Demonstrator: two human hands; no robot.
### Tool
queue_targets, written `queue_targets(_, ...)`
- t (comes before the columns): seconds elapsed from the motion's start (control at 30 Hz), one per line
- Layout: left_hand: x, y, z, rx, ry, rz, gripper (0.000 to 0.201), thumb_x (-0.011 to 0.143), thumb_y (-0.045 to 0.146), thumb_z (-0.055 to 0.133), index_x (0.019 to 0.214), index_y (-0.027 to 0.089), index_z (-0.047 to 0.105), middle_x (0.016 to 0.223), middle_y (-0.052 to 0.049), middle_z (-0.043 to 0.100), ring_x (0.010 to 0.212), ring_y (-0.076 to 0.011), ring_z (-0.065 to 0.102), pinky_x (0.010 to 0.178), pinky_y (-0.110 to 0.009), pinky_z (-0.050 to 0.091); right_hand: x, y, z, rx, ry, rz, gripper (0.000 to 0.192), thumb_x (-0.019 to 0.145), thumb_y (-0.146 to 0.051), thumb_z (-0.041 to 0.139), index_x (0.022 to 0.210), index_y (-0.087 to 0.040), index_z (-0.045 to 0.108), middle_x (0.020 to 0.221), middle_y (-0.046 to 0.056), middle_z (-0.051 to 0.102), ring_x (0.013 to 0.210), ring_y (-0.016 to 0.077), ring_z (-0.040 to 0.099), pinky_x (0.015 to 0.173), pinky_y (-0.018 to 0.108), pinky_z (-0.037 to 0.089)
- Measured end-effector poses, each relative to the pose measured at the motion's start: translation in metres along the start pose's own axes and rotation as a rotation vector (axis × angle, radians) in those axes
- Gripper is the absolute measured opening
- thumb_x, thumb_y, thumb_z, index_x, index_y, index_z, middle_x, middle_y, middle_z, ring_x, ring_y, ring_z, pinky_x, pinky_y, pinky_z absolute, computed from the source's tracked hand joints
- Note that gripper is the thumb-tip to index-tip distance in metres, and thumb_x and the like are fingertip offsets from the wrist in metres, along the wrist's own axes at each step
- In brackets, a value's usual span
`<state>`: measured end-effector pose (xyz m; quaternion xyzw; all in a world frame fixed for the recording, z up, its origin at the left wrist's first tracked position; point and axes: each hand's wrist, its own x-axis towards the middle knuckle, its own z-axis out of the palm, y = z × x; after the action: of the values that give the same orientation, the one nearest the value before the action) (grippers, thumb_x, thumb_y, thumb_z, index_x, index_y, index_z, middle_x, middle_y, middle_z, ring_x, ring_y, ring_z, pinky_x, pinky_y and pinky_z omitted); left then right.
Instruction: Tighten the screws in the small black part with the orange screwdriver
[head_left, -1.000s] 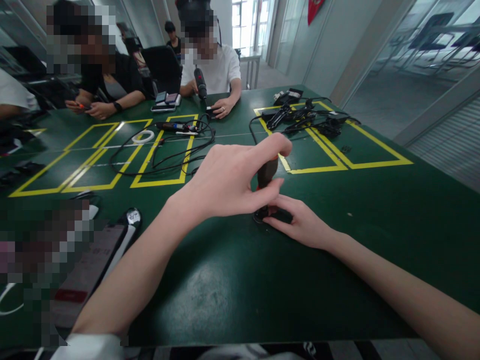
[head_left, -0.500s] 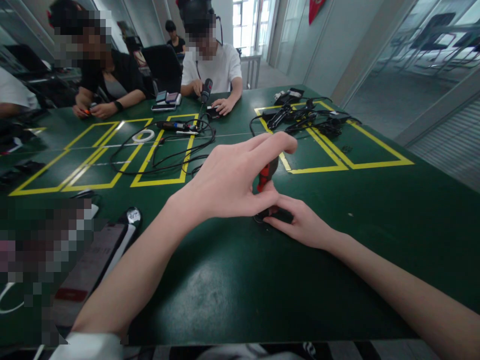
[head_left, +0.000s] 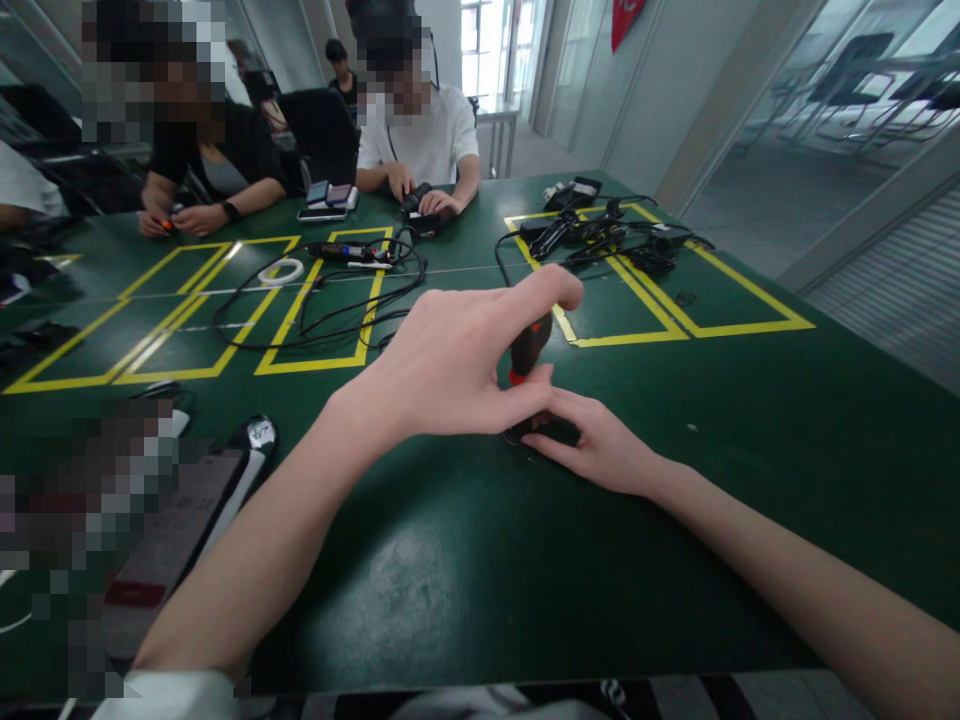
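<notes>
My left hand (head_left: 469,350) is curled around the upright black-and-red handle of a screwdriver (head_left: 531,345), index finger arched over its top. The shaft and tip are hidden behind my fingers. Just below, my right hand (head_left: 592,435) rests on the table, thumb and fingers closed on a small flat dark object (head_left: 516,436). Most of that object is covered, so its kind cannot be made out. The screwdriver stands directly above it.
On the green table (head_left: 420,560), a phone (head_left: 172,530) lies at left. Black cables (head_left: 322,325) and a white ring (head_left: 280,271) sit ahead; more black cables and adapters (head_left: 607,235) lie far right among yellow tape. Across sit co-workers, one with a dark power tool (head_left: 415,203).
The screwdriver handle has turned in my left hand, showing more black and less red. My right hand stays in place. A co-worker across the table has lowered the power tool.
</notes>
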<state>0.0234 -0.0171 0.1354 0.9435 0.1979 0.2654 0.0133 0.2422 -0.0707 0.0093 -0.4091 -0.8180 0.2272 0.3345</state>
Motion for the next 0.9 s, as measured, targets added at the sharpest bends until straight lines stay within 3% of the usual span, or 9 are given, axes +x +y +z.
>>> queue_targets(0.17, 0.001, 0.0, 0.0, 0.015, 0.02, 0.038, 0.044, 0.083, 0.023, 0.052, 0.127, 0.018, 0.057, 0.111, -0.006, 0.069, 0.082, -0.015, 0.066, 0.068, -0.026, 0.049, 0.0, 0.006, -0.006, -0.041, 0.032, -0.027, 0.025, 0.092, -0.023, 0.064, 0.117, -0.022, 0.065, 0.102, 0.007, 0.073, 0.086, 0.0222, 0.07, 0.079, 0.036, 0.059)
queue_targets(0.27, 0.001, -0.001, 0.001, 0.018, 0.019, 0.031, 0.043, 0.085, 0.023, 0.052, 0.128, 0.019, 0.056, 0.102, -0.003, 0.07, 0.08, -0.0148, 0.065, 0.066, -0.025, 0.047, 0.0, 0.009, -0.017, -0.095, 0.032, -0.042, 0.021, 0.087, -0.016, 0.059, 0.107, -0.021, 0.065, 0.099, 0.007, 0.072, 0.086, 0.0223, 0.068, 0.079, 0.036, 0.057)
queue_targets(0.47, -0.001, 0.001, -0.001, 0.027, -0.009, 0.003, 0.043, 0.086, 0.025, 0.054, 0.128, 0.02, 0.055, 0.088, 0.0, 0.069, 0.077, -0.0157, 0.065, 0.064, -0.025, 0.044, 0.001, 0.013, -0.028, -0.138, -0.113, -0.035, 0.009, 0.082, -0.016, 0.067, 0.089, -0.022, 0.064, 0.086, 0.004, 0.068, 0.081, 0.0207, 0.064, 0.073, 0.034, 0.054)
queue_targets(0.7, 0.0, 0.001, -0.001, 0.009, -0.004, 0.018, 0.047, 0.083, 0.024, 0.052, 0.13, 0.019, 0.056, 0.115, -0.007, 0.071, 0.087, -0.0172, 0.068, 0.069, -0.027, 0.049, -0.001, 0.019, -0.015, -0.12, -0.174, -0.02, 0.005, 0.092, -0.018, 0.066, 0.091, -0.021, 0.069, 0.09, 0.004, 0.07, 0.08, 0.0185, 0.065, 0.071, 0.032, 0.054)
queue_targets(0.9, 0.0, 0.002, 0.0, -0.006, 0.006, 0.017, 0.043, 0.086, 0.023, 0.053, 0.129, 0.02, 0.056, 0.092, 0.0, 0.071, 0.076, -0.014, 0.066, 0.063, -0.025, 0.044, -0.001, 0.017, -0.015, -0.12, -0.19, -0.017, 0.008, 0.094, -0.015, 0.063, 0.088, -0.021, 0.067, 0.088, 0.004, 0.069, 0.078, 0.0184, 0.063, 0.068, 0.031, 0.052)
